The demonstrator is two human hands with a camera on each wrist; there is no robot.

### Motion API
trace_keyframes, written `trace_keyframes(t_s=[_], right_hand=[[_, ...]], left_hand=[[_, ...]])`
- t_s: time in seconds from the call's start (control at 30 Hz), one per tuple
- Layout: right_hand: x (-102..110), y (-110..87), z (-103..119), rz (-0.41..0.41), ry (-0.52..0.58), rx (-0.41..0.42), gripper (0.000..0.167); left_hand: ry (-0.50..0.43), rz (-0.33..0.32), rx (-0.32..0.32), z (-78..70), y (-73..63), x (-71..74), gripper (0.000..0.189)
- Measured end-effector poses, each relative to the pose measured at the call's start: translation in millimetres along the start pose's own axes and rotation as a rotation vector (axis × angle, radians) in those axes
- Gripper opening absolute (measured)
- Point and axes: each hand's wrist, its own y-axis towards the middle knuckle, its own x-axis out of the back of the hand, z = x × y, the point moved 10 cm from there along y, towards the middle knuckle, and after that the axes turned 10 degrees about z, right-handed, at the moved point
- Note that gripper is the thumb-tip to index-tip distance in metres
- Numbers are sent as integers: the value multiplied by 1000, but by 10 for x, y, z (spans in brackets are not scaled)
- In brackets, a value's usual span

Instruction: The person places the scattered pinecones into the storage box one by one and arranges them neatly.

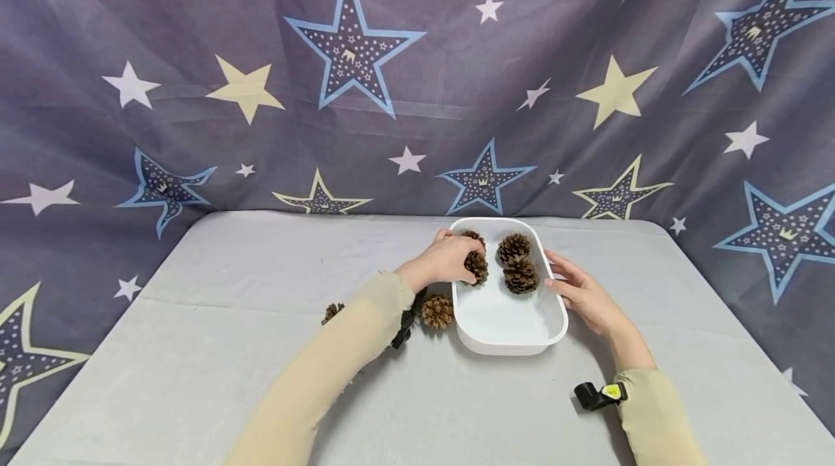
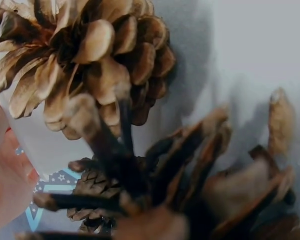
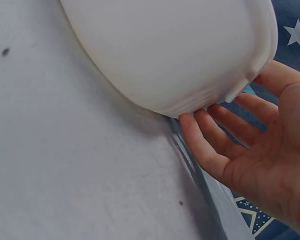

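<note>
A white plastic box point(image 1: 502, 317) stands on the table with several brown pine cones in it. My left hand point(image 1: 443, 261) reaches over its left rim, thumb and fingers gripping a pine cone point(image 1: 477, 267) inside. Just behind that, another pine cone point(image 1: 474, 238) is partly covered by the hand. Two more, a rear pine cone point(image 1: 514, 248) and a front pine cone point(image 1: 520, 275), lie together toward the box's right side. My right hand point(image 1: 583, 297) touches the right wall from outside, its fingers spread and lightly bent, as the right wrist view also shows.
A pine cone point(image 1: 437, 311) lies on the grey table point(image 1: 248, 350) left of the box. Farther left, another pine cone point(image 1: 333, 312) is partly hidden by the left sleeve. A star-patterned cloth point(image 1: 443, 125) hangs behind the table.
</note>
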Motion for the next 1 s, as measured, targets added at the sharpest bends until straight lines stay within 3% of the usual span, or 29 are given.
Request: trace_keyframes(t_s=[0.4, 1.0], right_hand=[[-1, 0, -5, -4, -16, -4, 62], [-17, -8, 24, 2, 7, 2, 62]], left_hand=[[-10, -41, -22, 6, -65, 35, 47], [-84, -144, -71, 72, -302, 301, 37]])
